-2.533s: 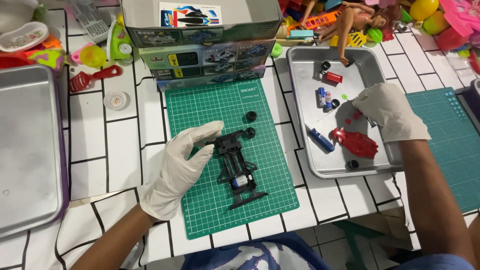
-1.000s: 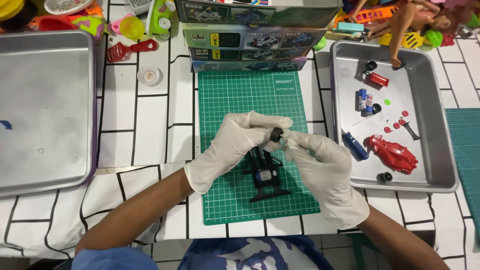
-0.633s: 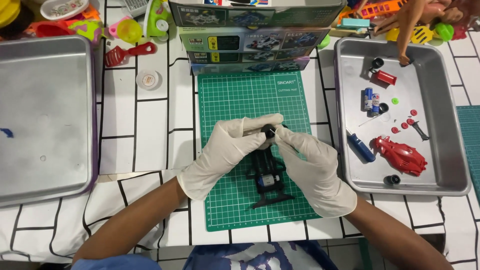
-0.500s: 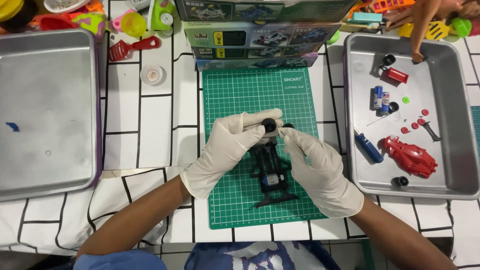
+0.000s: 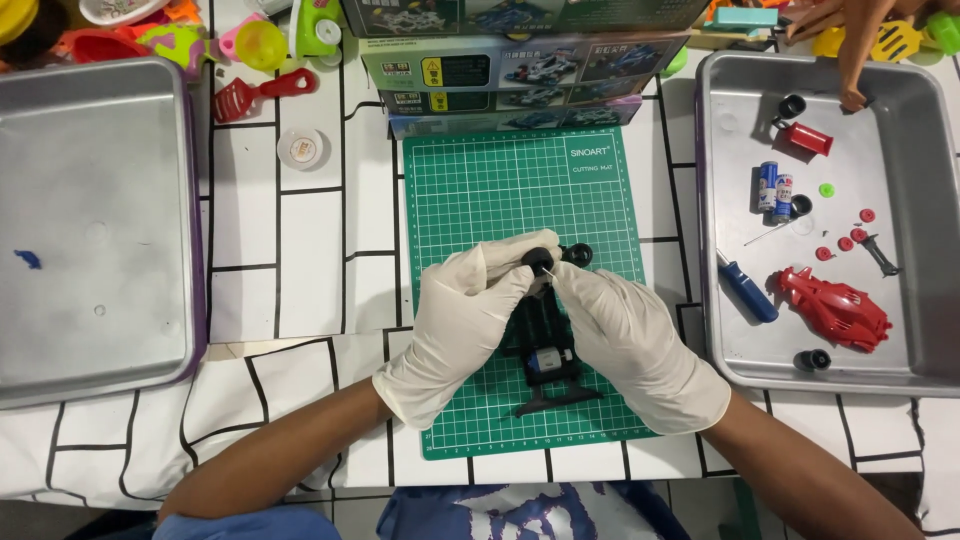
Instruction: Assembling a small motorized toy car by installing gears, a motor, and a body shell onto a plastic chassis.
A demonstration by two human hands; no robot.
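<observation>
Both gloved hands cover most of the black toy car chassis (image 5: 545,365); its front end is hidden. The left tray (image 5: 100,350) and right tray (image 5: 720,200) run past the frame edges.

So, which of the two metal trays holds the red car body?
The right tray, beside the right hand. The red car body lies in it among small parts; the left tray holds only a small blue piece.

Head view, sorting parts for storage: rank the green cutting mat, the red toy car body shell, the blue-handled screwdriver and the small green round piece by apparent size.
1. Green cutting mat
2. Red toy car body shell
3. Blue-handled screwdriver
4. Small green round piece
</observation>
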